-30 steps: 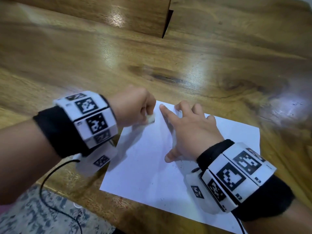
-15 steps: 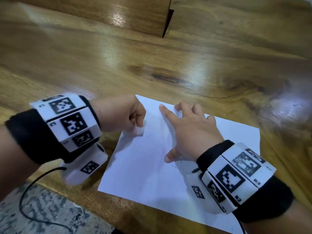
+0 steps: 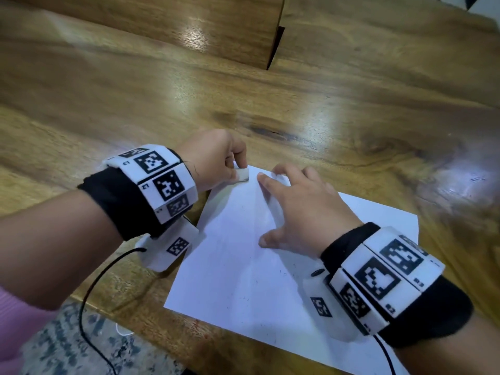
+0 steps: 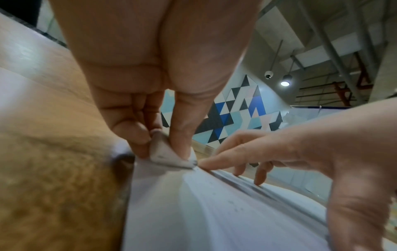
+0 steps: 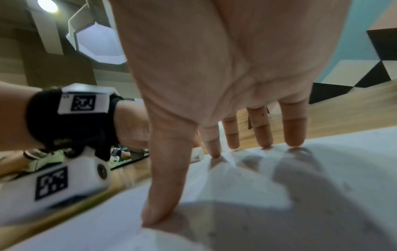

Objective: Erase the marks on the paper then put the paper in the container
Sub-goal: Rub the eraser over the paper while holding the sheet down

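Note:
A white sheet of paper [image 3: 243,266] lies on the wooden table [image 3: 135,90], speckled with small dark eraser crumbs. My left hand [image 3: 216,161] pinches a small white eraser [image 3: 242,175] between thumb and fingers and presses it onto the paper's far corner. In the left wrist view the eraser [image 4: 169,154] has a grey, smudged lower edge touching the paper [image 4: 214,212]. My right hand [image 3: 300,207] lies spread on the sheet, fingertips and thumb pressing it down, just right of the eraser. The right wrist view shows those fingertips [image 5: 292,135] on the paper [image 5: 257,195].
A wooden box or raised block [image 3: 189,31] stands at the back of the table. A black cable [image 3: 89,299] hangs from my left wrist over the table's near edge, above a speckled floor [image 3: 67,347]. Bare table surface lies to the left and right of the paper.
My left hand with the eraser slid back to the left along the paper half a second ago, and has now moved forward and right to the far corner. My right hand stayed pressing the sheet.

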Demonstrator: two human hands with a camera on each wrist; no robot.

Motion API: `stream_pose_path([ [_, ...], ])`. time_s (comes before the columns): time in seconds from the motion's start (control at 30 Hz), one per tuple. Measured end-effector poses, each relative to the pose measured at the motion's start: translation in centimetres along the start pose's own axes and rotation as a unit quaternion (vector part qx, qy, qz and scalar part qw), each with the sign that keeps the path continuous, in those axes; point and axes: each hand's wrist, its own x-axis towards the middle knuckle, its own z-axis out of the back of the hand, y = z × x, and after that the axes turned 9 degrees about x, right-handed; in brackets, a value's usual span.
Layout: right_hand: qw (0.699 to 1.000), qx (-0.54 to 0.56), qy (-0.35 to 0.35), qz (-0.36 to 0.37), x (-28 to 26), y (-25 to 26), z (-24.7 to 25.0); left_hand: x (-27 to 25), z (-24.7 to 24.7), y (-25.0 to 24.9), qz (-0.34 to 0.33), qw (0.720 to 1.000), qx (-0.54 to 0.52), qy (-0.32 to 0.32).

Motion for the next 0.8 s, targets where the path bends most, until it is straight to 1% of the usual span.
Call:
stream_pose_path([
  [0.1, 1.000, -0.004, -0.009, 0.012, 0.5, -0.2, 0.0, 0.1, 0.1, -0.1, -0.003, 1.000, 0.016, -0.009],
  [0.2, 1.000, -0.013, -0.010, 0.012, 0.5, -0.2, -0.2, 0.2, 0.1, -0.1, 0.008, 1.000, 0.009, -0.028],
  [0.27, 1.000, -0.020, -0.010, 0.012, 0.6, -0.2, -0.2, 0.0, 0.0, 0.1, 0.015, 1.000, 0.003, -0.026],
  [0.33, 1.000, -0.023, -0.009, 0.011, 0.6, -0.2, -0.3, -0.9, -0.3, 0.6, 0.009, 1.000, -0.009, 0.012],
  [0.43, 1.000, -0.023, -0.007, 0.010, 0.7, -0.2, -0.4, -2.8, -0.5, 1.2, -0.013, 0.994, -0.008, 0.107],
  [0.47, 1.000, -0.022, -0.007, 0.009, 0.7, -0.2, -0.5, -2.8, -0.5, 1.3, -0.011, 0.994, -0.010, 0.112],
  [0.5, 1.000, -0.022, -0.007, 0.009, 0.7, -0.2, -0.5, -2.4, -0.3, 1.2, -0.005, 0.995, -0.016, 0.093],
  [0.6, 1.000, -0.024, -0.007, 0.008, 0.6, -0.2, -0.4, 0.0, 0.4, 0.6, 0.018, 0.999, -0.042, -0.007],
  [0.63, 1.000, -0.026, -0.006, 0.007, 0.6, -0.2, -0.4, 0.6, 0.5, 0.4, 0.018, 0.999, -0.045, -0.018],
  [0.73, 1.000, -0.028, -0.006, 0.008, 0.6, -0.2, -0.4, 0.1, 0.1, 0.4, 0.004, 0.999, -0.035, 0.000],
  [0.8, 1.000, -0.024, -0.007, 0.008, 0.7, -0.2, -0.5, -1.5, -0.3, 0.8, -0.010, 0.999, -0.012, 0.035],
])
